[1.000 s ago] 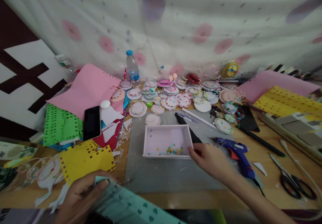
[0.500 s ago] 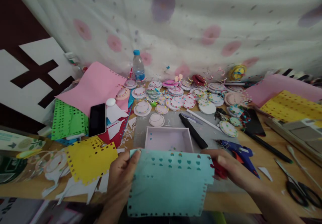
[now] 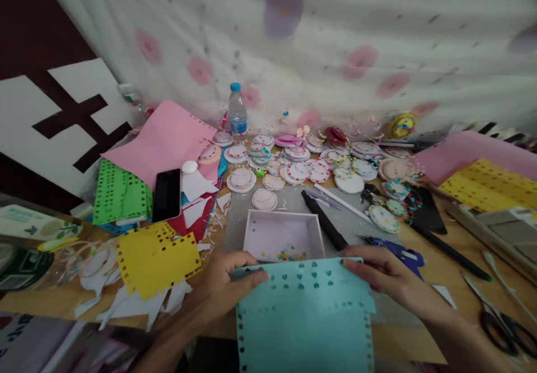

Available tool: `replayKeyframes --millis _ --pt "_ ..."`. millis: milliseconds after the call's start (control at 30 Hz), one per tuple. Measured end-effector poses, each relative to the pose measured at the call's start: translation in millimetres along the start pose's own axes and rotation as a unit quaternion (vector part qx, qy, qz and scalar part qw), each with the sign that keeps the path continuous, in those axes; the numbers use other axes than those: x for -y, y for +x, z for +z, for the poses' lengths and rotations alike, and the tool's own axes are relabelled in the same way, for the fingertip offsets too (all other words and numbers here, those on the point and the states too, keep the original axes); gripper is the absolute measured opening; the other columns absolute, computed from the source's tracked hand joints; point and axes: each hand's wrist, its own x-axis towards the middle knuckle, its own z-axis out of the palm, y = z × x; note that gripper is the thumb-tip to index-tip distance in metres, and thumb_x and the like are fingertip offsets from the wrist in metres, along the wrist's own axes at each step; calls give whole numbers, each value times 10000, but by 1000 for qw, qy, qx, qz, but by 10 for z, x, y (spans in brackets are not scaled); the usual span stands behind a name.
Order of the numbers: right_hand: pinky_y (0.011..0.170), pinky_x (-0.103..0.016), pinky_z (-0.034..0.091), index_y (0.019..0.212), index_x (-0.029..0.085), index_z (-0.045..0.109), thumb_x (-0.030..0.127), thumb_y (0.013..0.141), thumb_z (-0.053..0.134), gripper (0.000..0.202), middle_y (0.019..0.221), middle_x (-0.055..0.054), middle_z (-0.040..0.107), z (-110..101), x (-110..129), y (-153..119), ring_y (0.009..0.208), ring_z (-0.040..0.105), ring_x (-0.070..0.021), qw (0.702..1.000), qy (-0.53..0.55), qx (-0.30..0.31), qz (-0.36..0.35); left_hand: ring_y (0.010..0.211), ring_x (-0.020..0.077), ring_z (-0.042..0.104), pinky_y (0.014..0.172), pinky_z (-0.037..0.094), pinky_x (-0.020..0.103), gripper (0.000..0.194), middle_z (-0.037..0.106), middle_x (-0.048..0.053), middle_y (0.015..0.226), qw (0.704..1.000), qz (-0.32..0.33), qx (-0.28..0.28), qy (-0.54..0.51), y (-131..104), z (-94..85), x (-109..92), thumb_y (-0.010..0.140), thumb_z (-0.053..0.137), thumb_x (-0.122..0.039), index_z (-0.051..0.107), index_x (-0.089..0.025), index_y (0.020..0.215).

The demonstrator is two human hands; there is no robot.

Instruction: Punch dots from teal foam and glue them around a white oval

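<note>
A teal sheet (image 3: 306, 322) with rows of heart-shaped holes hangs over the table's front edge, its top edge folded over. My left hand (image 3: 226, 286) pinches it at the upper left corner, thumb on top. At the upper right corner my right hand (image 3: 380, 272) grips the same sheet between thumb and fingers. Just beyond the sheet's top edge lies an open white box (image 3: 281, 230) with small coloured paper bits (image 3: 289, 253) inside. The red thing seen earlier by my right hand does not show now.
Behind the box stand many layered paper discs (image 3: 296, 171) and a water bottle (image 3: 238, 113). A black marker (image 3: 323, 219), blue glue gun (image 3: 396, 253) and scissors (image 3: 495, 311) lie to the right. Yellow paper (image 3: 157, 258) and a phone (image 3: 166, 195) are on the left.
The teal sheet and both hands have shifted right and lower. My right hand has turned to grip the top corner; the red thing is gone from view. More of the box and its bits shows.
</note>
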Motion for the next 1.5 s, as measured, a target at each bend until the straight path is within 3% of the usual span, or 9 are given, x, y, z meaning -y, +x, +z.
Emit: replayKeyframes --millis 133,267,467,633,867,1167,1267,1433,1500 --pt "474 -257 370 899 229 568 472 896 383 306 716 -15 523 -165 4 54 521 434 -131 976 180 -122 -30 716 179 617 619 428 214 205 701 13 738 999 16 -40 10 58 65 -99 778 609 -358 707 -187 718" --pt "533 -259 422 1004 266 525 378 828 522 209 871 -20 540 -212 135 110 600 489 -129 963 215 -151 -57 710 184 633 640 433 227 198 710 22 735 998 43 -30 38 93 114 -192 785 591 -325 702 -177 715" --pt "685 -258 492 1032 235 504 336 797 644 291 901 -25 576 156 373 221 775 559 -143 989 44 -62 -124 726 171 642 667 432 226 198 709 9 745 993 78 -19 85 121 198 -236 834 550 -303 688 -178 768" --pt "834 -287 491 1128 221 509 253 809 645 348 1026 -46 578 363 448 247 928 576 -156 987 -39 17 -152 729 155 648 667 428 225 166 713 -14 769 988 96 -33 120 90 248 -248 860 544 -279 675 -202 795" --pt "886 -288 435 1155 255 516 233 836 649 346 1012 -15 602 338 490 210 978 548 -153 958 -185 4 -218 744 166 641 671 415 259 248 690 0 781 965 174 -44 192 3 248 -286 948 406 -289 630 -211 878" --pt "879 -260 433 1226 278 510 276 824 671 433 1003 10 628 340 555 232 970 566 -136 953 -198 57 -221 703 190 632 638 391 289 246 662 14 711 943 206 -60 255 16 264 -329 940 407 -245 613 -198 815" --pt "886 -270 443 1243 270 511 296 825 666 447 998 6 649 353 553 241 958 591 -143 956 -202 66 -204 696 184 631 636 395 283 251 669 16 716 947 213 -82 227 26 269 -312 942 405 -243 621 -190 824" --pt "923 -324 450 1323 240 443 404 784 686 614 1221 -59 604 273 497 228 1077 578 -203 960 -227 23 -162 739 141 630 664 423 232 216 687 -7 795 972 183 -104 101 80 282 -244 936 439 -272 631 -200 869" --pt "901 -332 454 1242 230 518 392 832 630 455 1175 -59 627 216 472 228 1044 589 -205 953 -257 10 -162 743 137 627 666 431 220 226 685 -8 785 981 158 -101 55 110 296 -214 928 452 -297 637 -196 845"
